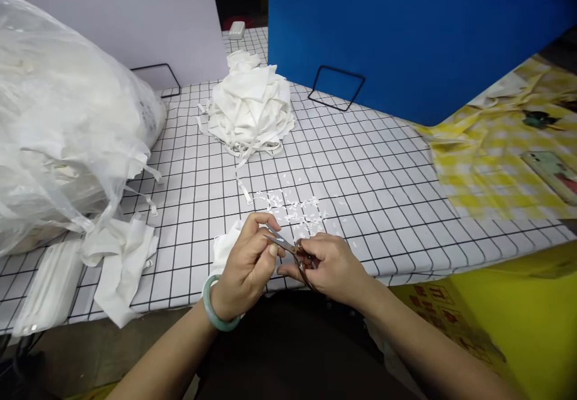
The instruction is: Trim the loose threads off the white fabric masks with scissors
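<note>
My right hand (336,264) has its fingers through the handles of a small pair of scissors (287,245), whose blades are parted and point left. My left hand (247,258), with a green bangle on the wrist, is closed in a pinch close to the blades. A white fabric piece (224,247) sticks out behind that hand, and a tiny white end shows between the blades. Small white clippings (297,212) lie scattered on the checked tablecloth (374,189) just beyond my hands.
A heap of white fabric pieces with straps (252,108) sits farther back. On the left are a bulging clear plastic bag (72,117) and loose white strips (119,261). A blue panel (383,33) stands behind; a phone (550,174) lies on yellow checked cloth (469,165) to the right.
</note>
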`<state>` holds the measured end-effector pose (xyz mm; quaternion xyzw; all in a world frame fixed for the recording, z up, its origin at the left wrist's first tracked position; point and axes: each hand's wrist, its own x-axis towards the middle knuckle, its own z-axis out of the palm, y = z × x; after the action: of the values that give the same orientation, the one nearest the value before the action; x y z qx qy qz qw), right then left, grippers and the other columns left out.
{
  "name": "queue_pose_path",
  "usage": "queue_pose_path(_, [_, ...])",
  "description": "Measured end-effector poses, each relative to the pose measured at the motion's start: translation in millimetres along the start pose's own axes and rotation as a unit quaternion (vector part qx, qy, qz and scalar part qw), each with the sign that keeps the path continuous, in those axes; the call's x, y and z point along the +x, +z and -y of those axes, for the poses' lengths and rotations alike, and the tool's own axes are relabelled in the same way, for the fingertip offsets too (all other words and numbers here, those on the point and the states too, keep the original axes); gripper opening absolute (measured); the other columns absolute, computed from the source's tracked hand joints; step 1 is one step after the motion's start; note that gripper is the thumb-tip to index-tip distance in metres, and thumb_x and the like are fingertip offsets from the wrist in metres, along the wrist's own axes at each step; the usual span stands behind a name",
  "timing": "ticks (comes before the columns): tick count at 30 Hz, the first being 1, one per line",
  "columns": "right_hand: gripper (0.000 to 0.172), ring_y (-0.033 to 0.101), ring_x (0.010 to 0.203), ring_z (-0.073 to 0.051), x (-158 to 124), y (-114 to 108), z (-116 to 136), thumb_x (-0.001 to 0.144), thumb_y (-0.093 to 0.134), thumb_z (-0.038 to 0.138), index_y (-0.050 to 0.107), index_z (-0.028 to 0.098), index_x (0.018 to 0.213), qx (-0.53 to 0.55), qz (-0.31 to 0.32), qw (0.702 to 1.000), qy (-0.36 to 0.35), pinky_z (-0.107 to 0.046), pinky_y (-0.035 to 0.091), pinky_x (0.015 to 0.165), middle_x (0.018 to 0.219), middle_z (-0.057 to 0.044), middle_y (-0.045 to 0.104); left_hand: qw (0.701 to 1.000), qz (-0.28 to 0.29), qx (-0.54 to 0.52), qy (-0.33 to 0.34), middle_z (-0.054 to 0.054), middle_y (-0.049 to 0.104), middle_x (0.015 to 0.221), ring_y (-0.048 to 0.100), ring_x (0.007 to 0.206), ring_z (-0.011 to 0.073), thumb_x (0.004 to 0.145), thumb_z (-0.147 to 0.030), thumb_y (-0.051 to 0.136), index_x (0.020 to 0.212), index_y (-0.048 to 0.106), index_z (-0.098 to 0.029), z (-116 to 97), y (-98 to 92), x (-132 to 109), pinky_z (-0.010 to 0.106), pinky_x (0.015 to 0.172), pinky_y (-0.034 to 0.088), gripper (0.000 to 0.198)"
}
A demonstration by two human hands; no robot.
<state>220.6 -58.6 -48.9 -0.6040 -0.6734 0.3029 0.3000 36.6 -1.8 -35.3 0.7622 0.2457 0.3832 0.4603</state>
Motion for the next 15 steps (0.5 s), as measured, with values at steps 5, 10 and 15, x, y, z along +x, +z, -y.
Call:
queue_pose_path(5, [0.065, 0.030, 0.050, -0.009, -12, 1, -21, 0.075, 0.072, 0.068, 0.033, 0.020, 0.053, 0.081, -0.001, 0.987, 0.136, -0.024, 0.027, 0.048, 0.050, 0.005, 0.035, 0.998, 0.055, -0.004, -0.013, 0.006, 0.052, 0.089, 0.046, 0.110, 0.0213, 0.101, -0.015, 0.043, 0.086, 0.058, -0.019, 11, 19.5, 14, 0.032, 0.092, 0.045, 0.021])
queue_pose_path(10, [0.049, 0.047, 0.057, -0.014, -15, -10, -35, 0.074, 0.072, 0.069, 0.058, 0.022, 0.071, 0.201, -0.035, 0.960, 0.191, -0.028, 0.040, 0.053, 0.062, 0.001, 0.053, 0.995, 0.052, -0.017, -0.087, 0.008, 0.052, 0.102, 0.051, 0.105, 0.0210, 0.101, -0.019, 0.043, 0.084, 0.061, -0.018, -3, -3.6, 9, 0.033, 0.088, 0.047, 0.025])
queue_pose_path(15, [0.045, 0.061, 0.104, -0.027, 1, -11, -23, 0.077, 0.074, 0.060, 0.061, 0.025, 0.102, 0.204, -0.011, 0.974, 0.095, -0.042, 0.051, 0.090, 0.116, -0.009, 0.067, 0.988, -0.112, -0.027, -0.107, 0.008, 0.058, 0.105, 0.056, 0.100, 0.0227, 0.097, -0.021, 0.049, 0.074, 0.063, -0.020, -44, -89.4, -23, 0.034, 0.084, 0.049, 0.027])
